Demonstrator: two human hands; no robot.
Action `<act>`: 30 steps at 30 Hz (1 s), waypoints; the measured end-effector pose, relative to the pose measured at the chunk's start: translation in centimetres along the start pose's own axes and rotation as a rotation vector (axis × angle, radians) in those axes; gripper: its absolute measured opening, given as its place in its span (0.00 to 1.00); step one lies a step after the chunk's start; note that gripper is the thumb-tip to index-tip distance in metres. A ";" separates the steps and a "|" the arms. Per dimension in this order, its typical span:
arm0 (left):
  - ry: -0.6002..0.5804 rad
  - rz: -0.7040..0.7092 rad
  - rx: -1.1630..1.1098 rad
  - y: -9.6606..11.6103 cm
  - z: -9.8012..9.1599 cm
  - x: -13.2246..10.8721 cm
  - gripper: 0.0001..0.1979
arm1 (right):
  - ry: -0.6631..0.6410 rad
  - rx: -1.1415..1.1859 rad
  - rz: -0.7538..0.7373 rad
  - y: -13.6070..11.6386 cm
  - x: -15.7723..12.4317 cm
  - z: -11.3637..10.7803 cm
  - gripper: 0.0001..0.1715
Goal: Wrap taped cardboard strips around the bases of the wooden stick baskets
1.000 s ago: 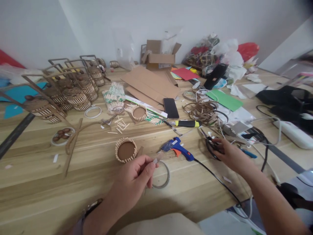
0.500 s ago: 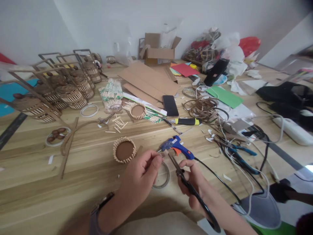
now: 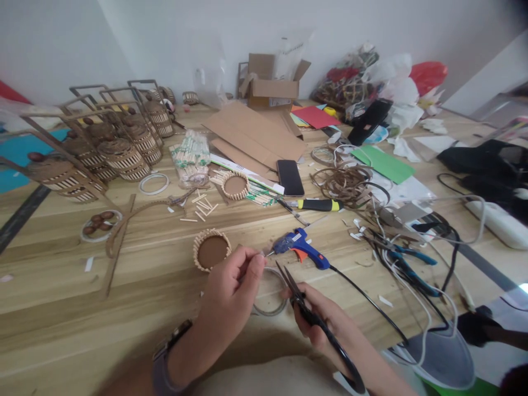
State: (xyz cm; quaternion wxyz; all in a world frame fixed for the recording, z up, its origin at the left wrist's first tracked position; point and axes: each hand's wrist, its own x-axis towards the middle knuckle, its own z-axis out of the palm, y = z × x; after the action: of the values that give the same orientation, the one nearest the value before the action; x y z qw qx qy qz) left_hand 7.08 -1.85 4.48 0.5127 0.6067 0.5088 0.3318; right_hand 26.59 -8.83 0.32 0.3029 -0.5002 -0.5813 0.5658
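Observation:
My left hand (image 3: 231, 283) is closed in a pinch, its thumb pressed to the forefinger. Whatever is between those fingertips is too small to make out. My right hand (image 3: 325, 313) grips a pair of scissors (image 3: 300, 300) with black handles, their blades slightly apart and pointing up toward the left fingertips. Beneath both hands lies a pale ring (image 3: 270, 313), a roll of tape by its look. A blue glue gun (image 3: 305, 248) rests just beyond, its nozzle near my left fingertips. Left of it stands a round stick-walled cup (image 3: 212, 251) with a brown base, partly behind my left hand.
Several lidded bamboo-like baskets (image 3: 124, 159) with tall handles crowd the left. A second stick cup (image 3: 235, 186), a phone (image 3: 290, 177) and a yellow-black cutter (image 3: 319, 205) lie ahead. Coiled brown strips (image 3: 342, 184), pliers (image 3: 412, 269) and cables cover the right side.
The scissors have drawn down and slightly left, away from the left fingertips. The small brownish piece seen at the left fingertips is now hard to see. My left hand has shifted slightly left.

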 end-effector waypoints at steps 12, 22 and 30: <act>-0.143 0.094 0.129 0.2 0.4 -0.4 0.16 | 0.010 0.038 -0.028 -0.7 0.6 0.5 0.40; -0.144 0.097 0.143 0.2 0.6 -0.5 0.16 | 0.160 -0.155 -0.029 0.1 0.5 0.0 0.40; -0.213 0.019 0.034 0.2 0.2 -0.5 0.17 | 0.691 -0.839 0.167 2.1 0.0 -9.7 0.29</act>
State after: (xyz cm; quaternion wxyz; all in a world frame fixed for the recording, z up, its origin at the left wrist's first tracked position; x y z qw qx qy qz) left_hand 7.19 -2.35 4.67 0.5503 0.6521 0.4511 0.2615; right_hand 36.01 -5.71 -0.01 0.2048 -0.7790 -0.5822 0.1103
